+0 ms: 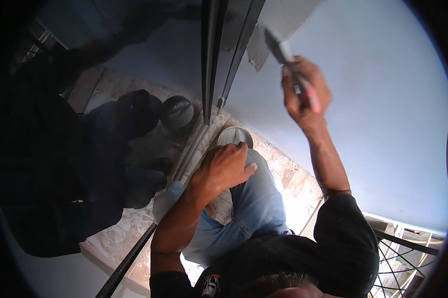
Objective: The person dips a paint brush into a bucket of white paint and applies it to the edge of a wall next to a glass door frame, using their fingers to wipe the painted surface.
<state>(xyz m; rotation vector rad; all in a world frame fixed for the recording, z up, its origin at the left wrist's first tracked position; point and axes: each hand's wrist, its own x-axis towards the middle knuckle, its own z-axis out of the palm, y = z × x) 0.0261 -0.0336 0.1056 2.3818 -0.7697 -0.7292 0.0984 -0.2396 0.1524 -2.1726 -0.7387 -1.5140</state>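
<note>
Grey-bladed scraper (pixel 287 54), blurred, near the grey patch (pixel 288 17) on the wall (pixel 383 119); the right hand (pixel 307 92) wraps its red-ended handle (pixel 312 99). Step apparently in hand: spreading paste (pixel 257 54); another stroke would call for a flatly laid blade (pixel 272 42). Left hand (pixel 225 166): over the knee (pixel 260 171) beside the bucket (pixel 226 136), grip unclear.

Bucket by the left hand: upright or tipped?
Upright: the bucket's round top faces up toward the camera, its near edge partly hidden by the left hand.

Dark glass (pixel 100 139) fills the left, black frame (pixel 211 59) at its edge; pale stained floor (pixel 303 192) below, black bar (pixel 127 263) lower left, black grille (pixel 405 242) lower right.
</note>
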